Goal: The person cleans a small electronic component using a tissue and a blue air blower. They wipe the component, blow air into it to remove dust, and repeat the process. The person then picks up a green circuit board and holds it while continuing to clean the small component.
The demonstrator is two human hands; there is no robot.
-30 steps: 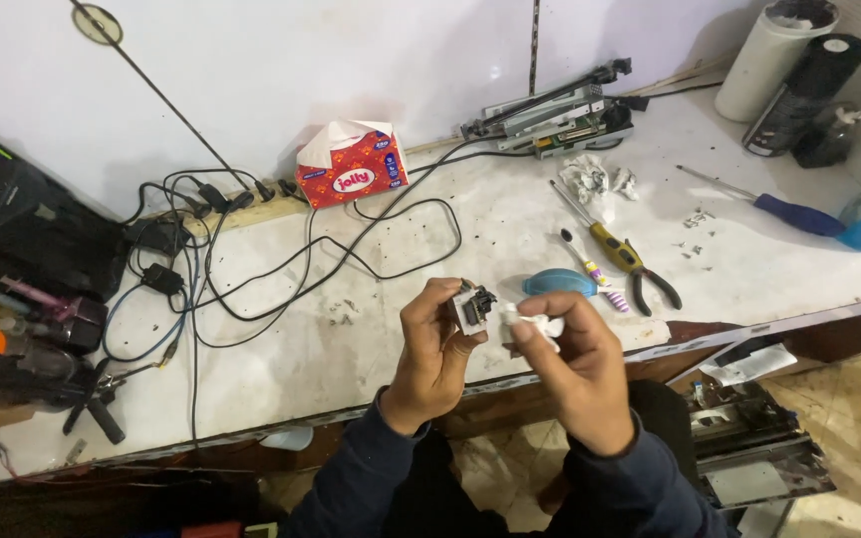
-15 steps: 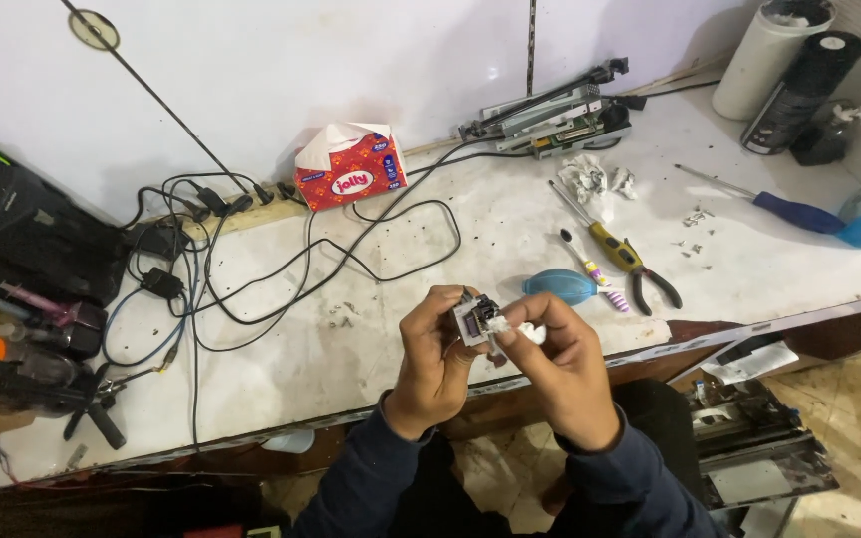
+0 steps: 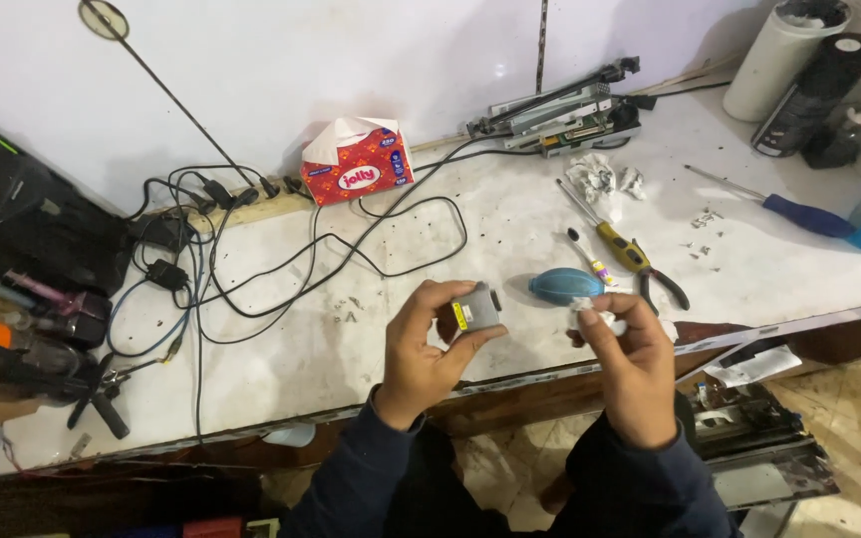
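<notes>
Left hand (image 3: 429,351) pinching small grey block (image 3: 477,308), right hand (image 3: 628,359) holding white wad (image 3: 590,313), blue blower (image 3: 566,286) behind

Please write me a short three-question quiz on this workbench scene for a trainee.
1. True or false: the left hand holds a small grey block with a yellow tag.
2. What does the right hand pinch?
A. a screwdriver
B. a white wad
C. a cable
3. Fill in: the blue blower lies on the bench just left of the yellow-handled ______.

Key
1. True: fingers and thumb wrap the block above the bench edge.
2. B: the wad sits at the fingertips, apart from the block.
3. Pliers, which lie by a small brush.
</notes>
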